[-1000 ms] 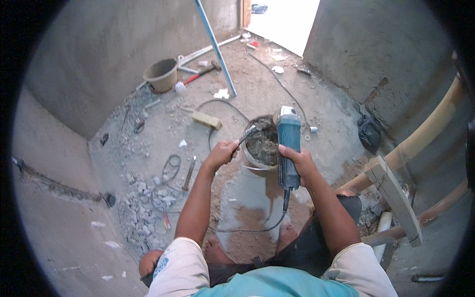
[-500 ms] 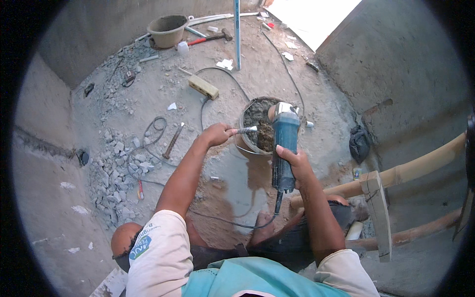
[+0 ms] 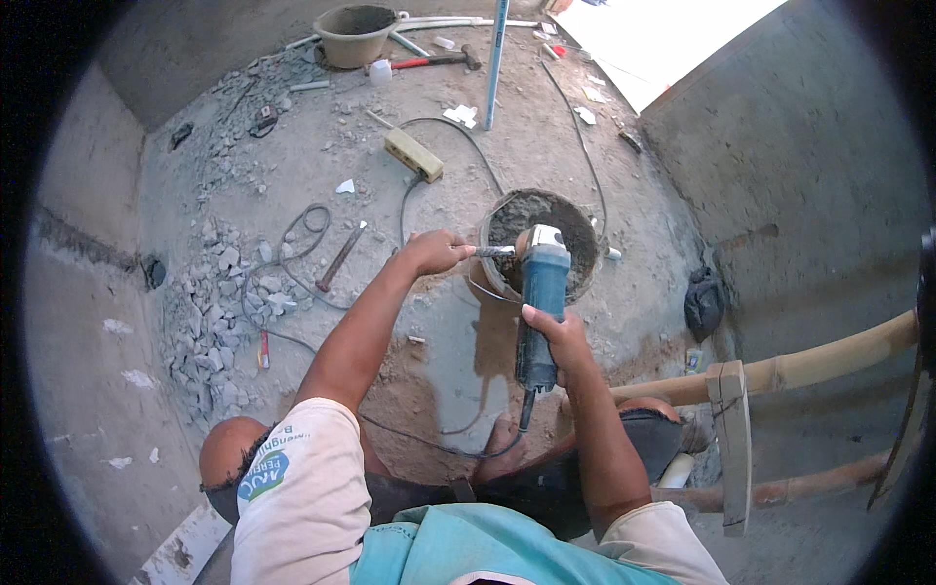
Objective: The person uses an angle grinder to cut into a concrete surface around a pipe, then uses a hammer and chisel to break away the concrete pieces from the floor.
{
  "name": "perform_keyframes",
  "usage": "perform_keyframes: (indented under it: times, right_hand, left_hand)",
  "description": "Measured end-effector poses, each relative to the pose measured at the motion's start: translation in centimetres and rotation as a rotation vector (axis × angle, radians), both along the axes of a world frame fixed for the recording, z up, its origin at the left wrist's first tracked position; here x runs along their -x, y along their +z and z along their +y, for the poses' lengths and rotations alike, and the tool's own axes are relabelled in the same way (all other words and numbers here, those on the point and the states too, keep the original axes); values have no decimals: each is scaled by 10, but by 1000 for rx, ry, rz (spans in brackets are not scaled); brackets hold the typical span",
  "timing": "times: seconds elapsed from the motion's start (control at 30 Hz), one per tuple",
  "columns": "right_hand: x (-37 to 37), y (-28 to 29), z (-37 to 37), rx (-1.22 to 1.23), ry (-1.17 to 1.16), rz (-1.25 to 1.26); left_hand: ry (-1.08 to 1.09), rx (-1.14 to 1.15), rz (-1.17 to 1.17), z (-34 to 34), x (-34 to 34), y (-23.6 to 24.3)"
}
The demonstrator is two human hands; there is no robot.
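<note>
My left hand (image 3: 437, 252) grips a slim metal tool (image 3: 493, 252), held sideways with its shiny flat end at the head of a teal angle grinder (image 3: 543, 288). Whether the tool touches the grinder's disc, I cannot tell. My right hand (image 3: 556, 341) is wrapped round the grinder's body, its cord hanging from the lower end. Beneath the grinder's head is a bucket (image 3: 586, 216) of grey wet mortar (image 3: 536, 208) with a wire handle.
Rubble (image 3: 210, 331), a steel chisel (image 3: 341, 257), coiled cable and a power strip (image 3: 413, 154) lie leftward. Behind are a tub (image 3: 351, 44), hammer (image 3: 429, 60) and upright pipe (image 3: 497, 68). Bamboo poles (image 3: 819, 359) and a black bag (image 3: 702, 304) are at right, a bright doorway beyond.
The grinder has moved leftward over the bucket, and the left hand's tool has turned from slanting up to level, meeting the grinder's head. The view has shifted too.
</note>
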State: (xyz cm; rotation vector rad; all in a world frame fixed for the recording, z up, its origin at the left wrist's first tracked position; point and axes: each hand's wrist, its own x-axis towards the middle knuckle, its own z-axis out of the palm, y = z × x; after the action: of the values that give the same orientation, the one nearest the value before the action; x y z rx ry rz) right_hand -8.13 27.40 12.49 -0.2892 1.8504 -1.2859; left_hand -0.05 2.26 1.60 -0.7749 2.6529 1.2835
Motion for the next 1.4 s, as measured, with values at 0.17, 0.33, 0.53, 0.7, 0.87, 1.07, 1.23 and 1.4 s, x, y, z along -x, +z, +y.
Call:
perform_keyframes:
  times: [0.17, 0.33, 0.53, 0.7, 0.87, 1.07, 1.23, 1.4]
  right_hand:
    - [-1, -2, -2, -14, 22, -32]
    - [1, -8, -3, -27, 14, -108]
    - [1, -7, -6, -42, 32, -87]
    - [3, -12, -6, -27, 10, -105]
    - [1, -6, -8, -29, -12, -121]
    - [0, -7, -9, -2, 26, -103]
    - [-2, -2, -12, -17, -10, -112]
    - [0, -4, -10, -27, 2, -115]
  left_hand:
    - [-16, -3, -15, 0, 1, 1]
    - [-23, 7, 17, -1, -1, -3]
    - [-39, 30, -18, 2, 0, 9]
    - [-40, 40, -13, 0, 0, 3]
    - [-42, 46, 3, 0, 0, 0]
    - [-43, 60, 21, 0, 2, -2]
    - [-23, 70, 61, 1, -1, -6]
    - [-29, 67, 39, 1, 0, -6]
